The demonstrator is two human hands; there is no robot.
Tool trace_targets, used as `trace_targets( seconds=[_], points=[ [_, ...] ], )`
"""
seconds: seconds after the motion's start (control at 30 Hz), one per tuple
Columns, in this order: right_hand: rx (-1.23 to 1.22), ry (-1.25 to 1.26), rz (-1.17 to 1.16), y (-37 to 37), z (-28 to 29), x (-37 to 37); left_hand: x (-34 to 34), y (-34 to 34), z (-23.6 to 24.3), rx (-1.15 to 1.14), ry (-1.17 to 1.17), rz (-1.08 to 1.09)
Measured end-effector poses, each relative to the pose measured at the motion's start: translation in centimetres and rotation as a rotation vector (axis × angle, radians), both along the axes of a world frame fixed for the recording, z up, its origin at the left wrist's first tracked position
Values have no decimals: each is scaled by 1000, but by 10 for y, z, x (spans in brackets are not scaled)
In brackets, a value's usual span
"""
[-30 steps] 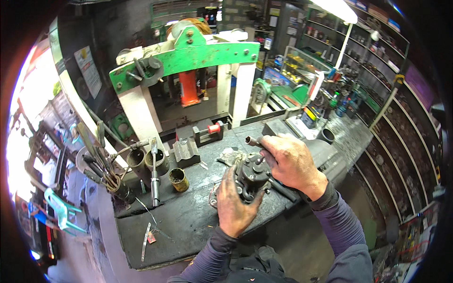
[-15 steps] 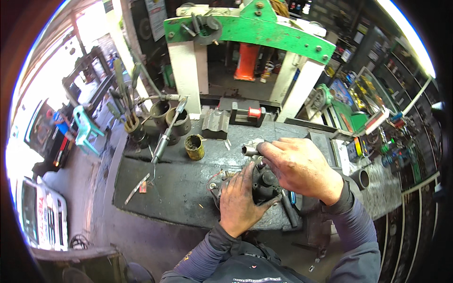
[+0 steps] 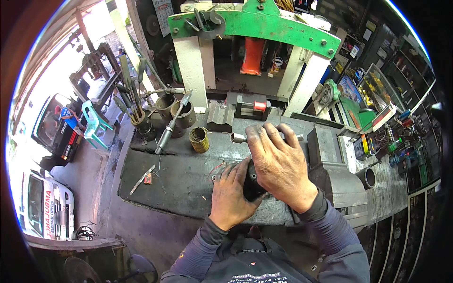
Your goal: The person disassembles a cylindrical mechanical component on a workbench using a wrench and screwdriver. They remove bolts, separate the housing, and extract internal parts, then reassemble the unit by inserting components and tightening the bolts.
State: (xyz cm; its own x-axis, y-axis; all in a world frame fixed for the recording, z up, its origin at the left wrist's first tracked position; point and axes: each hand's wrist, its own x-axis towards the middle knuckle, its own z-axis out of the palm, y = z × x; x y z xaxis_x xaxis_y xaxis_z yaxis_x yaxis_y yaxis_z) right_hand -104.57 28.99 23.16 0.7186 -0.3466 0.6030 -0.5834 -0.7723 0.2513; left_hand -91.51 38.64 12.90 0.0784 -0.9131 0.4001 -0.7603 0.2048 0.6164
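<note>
In the head view, the only one we have, we count two bare hands. Our left hand [image 3: 230, 197] curls around the near left side of one dark metal part [image 3: 253, 187], thumb and fingers spread about it. Our right hand [image 3: 279, 165] is closed over one metal socket tool [image 3: 239, 138], whose two ends poke out past the knuckles. The part sits at the near edge of the workbench [image 3: 188, 181], below the right hand and largely hidden; we cannot tell whether the tool touches it.

Farther left on the bench we count one yellowish can [image 3: 199, 141], two open-topped metal cylinders [image 3: 188, 120] with one long metal tool [image 3: 165, 139] slanting past, one grooved block [image 3: 220, 118], one metal strip [image 3: 141, 181] and one small red piece [image 3: 148, 178] beside it. To the right lies one hollow cylinder [image 3: 368, 178]. Behind, one green crossbeam [image 3: 278, 29] spans above one red column [image 3: 251, 56].
</note>
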Motion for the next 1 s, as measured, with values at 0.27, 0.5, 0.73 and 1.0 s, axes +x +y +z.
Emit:
trace_targets(
  seconds=[0.27, 0.5, 0.73, 1.0],
  points=[
    [350, -136, -119, 11, -18, 7, 15, -10, -37, -375, -21, -45],
    [354, -214, 1, -3, -12, 12, 26, -10, -34, -305, 15, -153],
    [395, -226, 109, -17, -16, 9, 23, -11, -30, -294, 52, -141],
    [401, -265, 137, -17, -18, 7, 22, -8, -28, -252, 68, -155]
  ],
)
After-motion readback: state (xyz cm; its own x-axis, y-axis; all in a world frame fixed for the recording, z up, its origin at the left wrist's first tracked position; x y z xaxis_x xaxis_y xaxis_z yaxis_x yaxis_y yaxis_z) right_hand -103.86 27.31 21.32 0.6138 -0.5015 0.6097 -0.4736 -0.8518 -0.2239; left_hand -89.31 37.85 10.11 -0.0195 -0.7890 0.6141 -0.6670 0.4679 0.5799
